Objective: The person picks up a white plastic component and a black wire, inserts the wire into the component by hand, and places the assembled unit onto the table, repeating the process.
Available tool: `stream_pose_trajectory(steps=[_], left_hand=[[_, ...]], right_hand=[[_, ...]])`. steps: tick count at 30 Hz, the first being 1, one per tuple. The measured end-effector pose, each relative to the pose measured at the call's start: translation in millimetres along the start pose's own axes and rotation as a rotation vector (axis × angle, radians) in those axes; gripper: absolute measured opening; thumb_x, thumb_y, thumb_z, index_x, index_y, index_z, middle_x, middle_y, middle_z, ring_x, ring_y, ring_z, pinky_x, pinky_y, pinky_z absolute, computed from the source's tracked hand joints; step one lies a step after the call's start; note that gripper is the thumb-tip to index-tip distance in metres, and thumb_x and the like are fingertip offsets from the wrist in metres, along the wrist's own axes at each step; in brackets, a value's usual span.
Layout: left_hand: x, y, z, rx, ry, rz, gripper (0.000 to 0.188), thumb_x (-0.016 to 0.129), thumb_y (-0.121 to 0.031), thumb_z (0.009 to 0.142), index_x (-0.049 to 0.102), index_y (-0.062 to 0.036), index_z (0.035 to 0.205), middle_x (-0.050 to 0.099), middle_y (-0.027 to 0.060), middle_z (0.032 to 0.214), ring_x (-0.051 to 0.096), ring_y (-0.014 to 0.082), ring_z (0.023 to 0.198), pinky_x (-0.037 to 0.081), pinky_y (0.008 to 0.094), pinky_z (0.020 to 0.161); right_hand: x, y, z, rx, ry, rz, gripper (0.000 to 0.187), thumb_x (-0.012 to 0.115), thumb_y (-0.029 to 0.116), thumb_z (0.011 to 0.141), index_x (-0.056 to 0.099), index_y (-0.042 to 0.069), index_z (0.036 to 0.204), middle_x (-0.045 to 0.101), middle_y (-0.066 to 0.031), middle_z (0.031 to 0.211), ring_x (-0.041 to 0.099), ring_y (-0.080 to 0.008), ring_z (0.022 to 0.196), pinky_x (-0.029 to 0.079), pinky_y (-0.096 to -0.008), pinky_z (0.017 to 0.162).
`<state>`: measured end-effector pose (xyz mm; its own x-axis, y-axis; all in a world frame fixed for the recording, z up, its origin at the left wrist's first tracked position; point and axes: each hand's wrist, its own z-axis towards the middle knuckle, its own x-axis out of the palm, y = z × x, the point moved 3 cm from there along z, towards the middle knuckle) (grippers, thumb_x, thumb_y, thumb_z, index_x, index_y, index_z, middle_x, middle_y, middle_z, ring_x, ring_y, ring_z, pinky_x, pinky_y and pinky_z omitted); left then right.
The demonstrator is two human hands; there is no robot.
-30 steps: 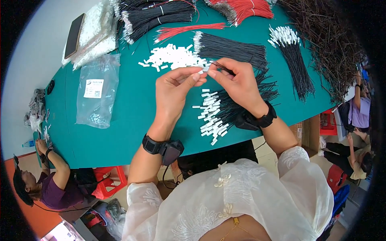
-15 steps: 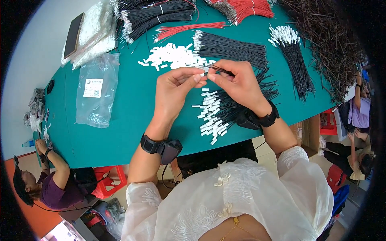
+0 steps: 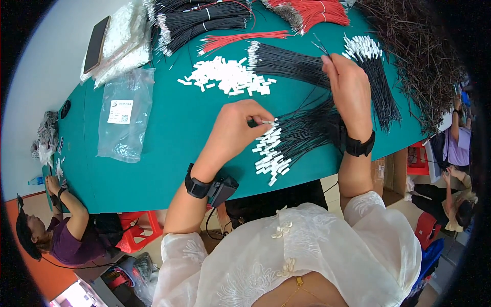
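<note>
My left hand (image 3: pixel 238 128) is closed in a pinch on a small white connector housing (image 3: pixel 267 122) at the top edge of a fanned pile of black wires (image 3: pixel 312 128) with white housings on their left ends. Up and to the right, my right hand (image 3: pixel 352 89) is closed around a few thin black wires (image 3: pixel 322 48), whose bare metal tips poke out past the thumb. Loose white housings (image 3: pixel 225 71) lie heaped beyond my left hand. A bundle of black wires with metal ends (image 3: pixel 286 59) lies behind, partly covered by my right hand.
Further black wire bundles (image 3: pixel 209 23) and red wire bundles (image 3: pixel 325 13) lie along the far side of the green table (image 3: pixel 174 128). A clear plastic bag (image 3: pixel 125 138) and a phone (image 3: pixel 97 43) on filled bags are at left. A co-worker (image 3: pixel 71 220) sits at lower left.
My hands have moved apart. The left came down and right to the pile of wires with housings; the right went up and right, carrying the black wires.
</note>
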<state>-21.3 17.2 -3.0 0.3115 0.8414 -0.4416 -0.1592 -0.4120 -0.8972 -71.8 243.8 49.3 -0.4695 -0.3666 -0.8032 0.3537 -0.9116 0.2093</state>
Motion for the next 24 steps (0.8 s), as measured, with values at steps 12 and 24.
stream_pose_trajectory(steps=[12, 24], left_hand=[[-21, 28, 10, 0.092, -0.426, 0.505, 0.017, 0.072, -0.003, 0.073, 0.068, -0.0058, 0.090, 0.058, 0.0091, 0.088, 0.059, 0.0274, 0.087, 0.048, 0.0375, 0.075], [-17, 23, 13, 0.196, -0.436, 0.522, 0.014, 0.073, -0.002, 0.071, 0.068, -0.0048, 0.084, 0.057, 0.0080, 0.086, 0.056, 0.0276, 0.089, 0.047, 0.0384, 0.075]], right_hand=[[30, 55, -16, 0.081, 0.440, 0.878, 0.017, 0.057, 0.014, 0.094, 0.057, -0.002, 0.090, 0.050, -0.0031, 0.066, 0.044, -0.0080, 0.060, 0.036, -0.0246, 0.055], [45, 46, -20, 0.188, 0.513, 1.048, 0.014, 0.066, 0.011, 0.089, 0.061, -0.002, 0.088, 0.053, 0.0052, 0.073, 0.043, -0.0009, 0.066, 0.035, -0.0191, 0.057]])
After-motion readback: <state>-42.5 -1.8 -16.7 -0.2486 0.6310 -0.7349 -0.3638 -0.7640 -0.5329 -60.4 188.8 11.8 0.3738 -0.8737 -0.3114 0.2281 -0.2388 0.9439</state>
